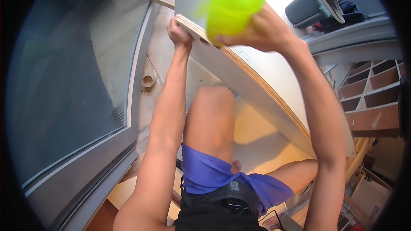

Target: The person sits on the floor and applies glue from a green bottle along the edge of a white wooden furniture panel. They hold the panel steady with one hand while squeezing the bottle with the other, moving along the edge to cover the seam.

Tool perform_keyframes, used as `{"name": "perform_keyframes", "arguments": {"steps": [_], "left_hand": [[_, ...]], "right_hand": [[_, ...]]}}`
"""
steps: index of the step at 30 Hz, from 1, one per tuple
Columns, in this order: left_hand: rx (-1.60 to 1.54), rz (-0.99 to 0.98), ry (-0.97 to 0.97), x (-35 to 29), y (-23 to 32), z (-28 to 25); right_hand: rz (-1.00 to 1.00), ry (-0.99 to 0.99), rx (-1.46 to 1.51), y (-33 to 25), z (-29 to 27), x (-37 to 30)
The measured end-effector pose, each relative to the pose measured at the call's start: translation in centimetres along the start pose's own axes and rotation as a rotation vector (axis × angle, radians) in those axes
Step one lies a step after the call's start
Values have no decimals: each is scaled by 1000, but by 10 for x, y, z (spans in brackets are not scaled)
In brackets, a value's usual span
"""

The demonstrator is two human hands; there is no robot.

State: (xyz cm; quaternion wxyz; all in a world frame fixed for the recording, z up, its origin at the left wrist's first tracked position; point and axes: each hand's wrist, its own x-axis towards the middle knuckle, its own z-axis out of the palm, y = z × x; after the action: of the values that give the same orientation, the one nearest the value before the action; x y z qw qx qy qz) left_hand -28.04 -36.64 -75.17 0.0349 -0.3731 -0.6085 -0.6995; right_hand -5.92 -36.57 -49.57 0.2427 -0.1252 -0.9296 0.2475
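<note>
View from my head, looking down. My left hand point(179, 32) is closed over the corner of a large plywood panel point(257, 81); the fingers curl over the top edge and the thumb side sits against the layered edge, so the grip is clamped on the board. My right hand point(261, 30) is bunched around a bright yellow-green cloth point(231, 2), fingers together, pressing the wad against the pale face of the panel just beyond the left fingers. The cloth bulges out above the right fingers and is blurred, so its exact outline cannot be read.

The panel leans on its long edge, running from my fingers down and away past my raised knee point(212, 111). Round holes show in it just beside the left fingertips and above the cloth. The face around the cloth looks pale and even; I cannot tell a wiped part from an unwiped one, so progress cannot be read from the surface. As a judgement, the work sits at the upper corner, and the long lower stretch of the face lies well away from the cloth.

To the left of the left fingers: a glazed door point(72, 81). Beyond the right fingers: a dark bucket point(306, 6). Below the right forearm: a wooden compartment rack point(370, 94).
</note>
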Motion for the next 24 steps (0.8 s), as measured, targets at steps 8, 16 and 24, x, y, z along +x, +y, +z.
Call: {"name": "perform_keyframes", "arguments": {"steps": [8, 16, 24], "left_hand": [[2, -65, -56, -5, 24, 10], [-206, -186, -148, -4, -8, 0], [-85, -171, -110, -4, -25, 1]], "right_hand": [[114, 59, 4, 11, 14, 21], [65, -5, 16, -5, -9, -18], [136, 30, 60, 2, 16, 30]]}}
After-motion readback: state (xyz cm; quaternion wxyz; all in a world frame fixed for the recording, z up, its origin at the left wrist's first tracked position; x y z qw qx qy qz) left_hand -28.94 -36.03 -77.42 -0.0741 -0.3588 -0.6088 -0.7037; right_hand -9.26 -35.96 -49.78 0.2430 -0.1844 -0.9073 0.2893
